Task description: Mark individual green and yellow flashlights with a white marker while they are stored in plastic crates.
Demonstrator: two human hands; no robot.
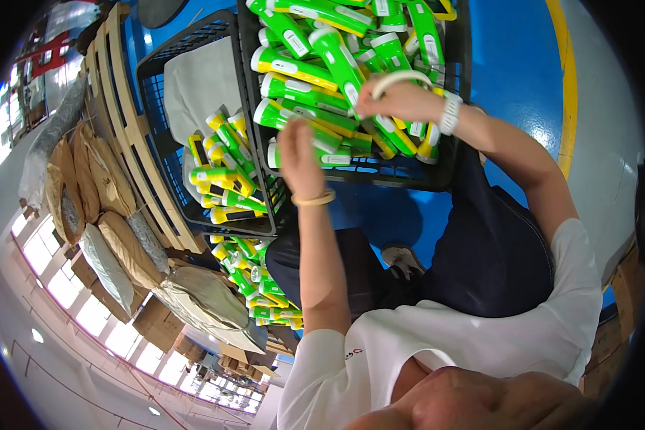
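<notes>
Both of my hands are over a black plastic crate (444, 175) heaped with green-and-yellow flashlights (294, 69) that have white heads. My right hand (398, 100), with a white watch on its wrist, is closed at the tail end of a green flashlight (337, 61) lying on top of the heap. A pale curved loop (401, 76) arcs over that hand; what its fingers grip is hidden. My left hand (299, 159), a pale band around its wrist, hovers by the flashlights at the crate's near left. Motion smears its fingers.
Left of it, a second black crate (240, 228) holds more flashlights and a grey sheet (204, 82). More flashlights (265, 287) lie by my left knee. Beyond are a wooden pallet (125, 122) and stuffed sacks (125, 247). A yellow line (567, 79) crosses the floor at right.
</notes>
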